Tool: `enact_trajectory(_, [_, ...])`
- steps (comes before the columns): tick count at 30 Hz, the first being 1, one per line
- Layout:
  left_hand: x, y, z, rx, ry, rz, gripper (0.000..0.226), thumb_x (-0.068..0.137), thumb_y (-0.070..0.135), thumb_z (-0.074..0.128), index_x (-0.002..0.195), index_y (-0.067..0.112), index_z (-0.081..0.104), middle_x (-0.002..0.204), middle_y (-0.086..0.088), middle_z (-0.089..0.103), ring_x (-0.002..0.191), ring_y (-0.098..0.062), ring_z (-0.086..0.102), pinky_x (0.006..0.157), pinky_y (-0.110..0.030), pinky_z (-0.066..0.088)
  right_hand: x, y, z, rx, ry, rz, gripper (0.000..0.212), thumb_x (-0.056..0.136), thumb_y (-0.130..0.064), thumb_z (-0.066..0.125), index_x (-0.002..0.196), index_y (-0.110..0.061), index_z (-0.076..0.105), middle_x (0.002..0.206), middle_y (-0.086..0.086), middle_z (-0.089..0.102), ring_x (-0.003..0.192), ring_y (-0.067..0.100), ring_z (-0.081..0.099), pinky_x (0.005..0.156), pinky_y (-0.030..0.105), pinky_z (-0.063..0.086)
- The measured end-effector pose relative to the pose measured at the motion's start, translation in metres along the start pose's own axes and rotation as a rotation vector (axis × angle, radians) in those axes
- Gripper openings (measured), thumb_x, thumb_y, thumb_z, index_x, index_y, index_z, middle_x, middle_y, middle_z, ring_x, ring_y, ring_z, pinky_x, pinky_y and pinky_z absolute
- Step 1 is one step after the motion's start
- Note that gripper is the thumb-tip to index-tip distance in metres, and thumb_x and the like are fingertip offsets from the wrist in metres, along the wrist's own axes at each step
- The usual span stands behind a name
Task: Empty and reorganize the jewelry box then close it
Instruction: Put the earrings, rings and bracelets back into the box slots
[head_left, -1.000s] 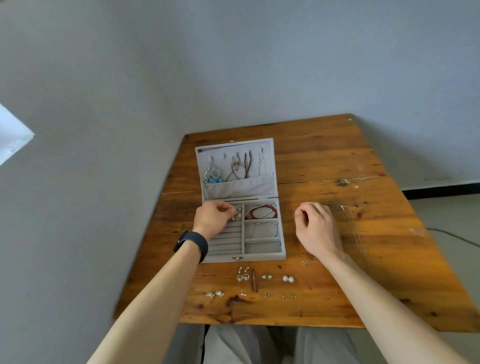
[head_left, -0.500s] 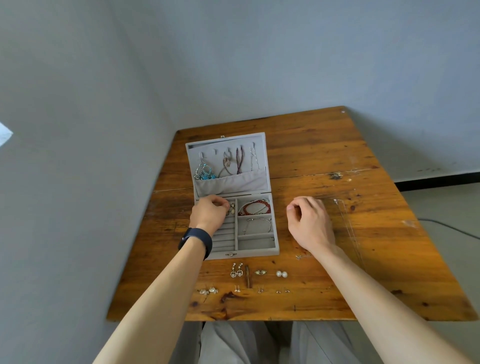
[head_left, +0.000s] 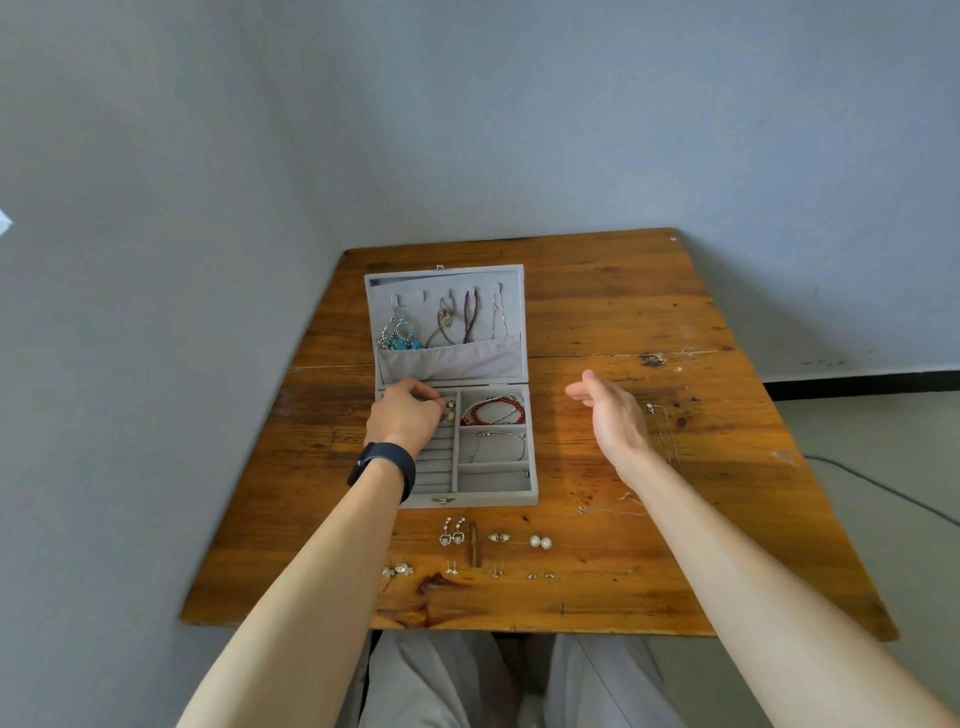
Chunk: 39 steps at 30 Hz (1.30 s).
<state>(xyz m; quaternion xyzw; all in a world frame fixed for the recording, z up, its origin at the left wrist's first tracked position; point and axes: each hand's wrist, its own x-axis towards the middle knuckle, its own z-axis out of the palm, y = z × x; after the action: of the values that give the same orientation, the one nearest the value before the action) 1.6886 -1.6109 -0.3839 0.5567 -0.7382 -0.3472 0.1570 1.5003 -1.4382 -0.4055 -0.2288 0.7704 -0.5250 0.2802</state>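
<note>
Left fingers (head_left: 427, 396) curled, gold earring (head_left: 450, 411) pinched at tips, in ring-roll slot of open jewelry box (head_left: 467, 500); emptying judged underway. Right fingers (head_left: 581, 391) released, nothing held, well right of box. Earring pairs (head_left: 452, 535) laid in rows on surface (head_left: 649, 571) behind fingers, likely for sorting.

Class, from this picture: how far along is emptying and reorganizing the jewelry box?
Done: small earrings lie in rows on the table. In hand: the left hand pinches at boxed earrings; the right hand hovers open. Left: red bracelet, silver bracelet and lid necklaces are inside; jewelry box open.
</note>
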Motion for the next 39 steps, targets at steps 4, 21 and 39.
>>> enact_trajectory(4, [-0.001, -0.002, 0.0, -0.011, -0.013, -0.001, 0.003, 0.091, 0.034, 0.067, 0.092, 0.031, 0.066, 0.088, 0.008, 0.064, 0.078, -0.012, 0.058, 0.061, -0.026, 0.044, -0.002, 0.003, -0.001, -0.062, 0.005, -0.041, 0.044, 0.104, -0.05, 0.034, 0.097, -0.028, 0.071, 0.113, -0.009, 0.067, 0.109, 0.014, 0.057, 0.091, 0.033, 0.037])
enact_trajectory(21, [-0.081, -0.026, -0.034, -0.001, 0.013, 0.243, 0.012, 0.096, 0.031, 0.058, 0.106, 0.035, 0.064, 0.097, 0.014, 0.064, 0.076, -0.003, 0.061, 0.056, -0.022, 0.047, -0.086, -0.006, -0.003, -0.198, -0.079, -0.282, 0.007, 0.096, -0.03, 0.062, 0.098, -0.032, 0.069, 0.102, -0.024, 0.066, 0.099, -0.009, 0.057, 0.081, 0.014, 0.042])
enact_trajectory(39, [-0.153, -0.058, -0.004, 0.477, 0.165, 0.498, 0.029, 0.102, 0.033, 0.045, 0.125, 0.036, 0.063, 0.11, 0.006, 0.069, 0.107, -0.017, 0.056, 0.082, -0.03, 0.048, -0.158, 0.005, 0.073, -0.798, -0.002, -0.596, 0.023, 0.094, -0.037, 0.061, 0.115, -0.032, 0.07, 0.109, -0.012, 0.073, 0.102, 0.016, 0.057, 0.077, 0.029, 0.052])
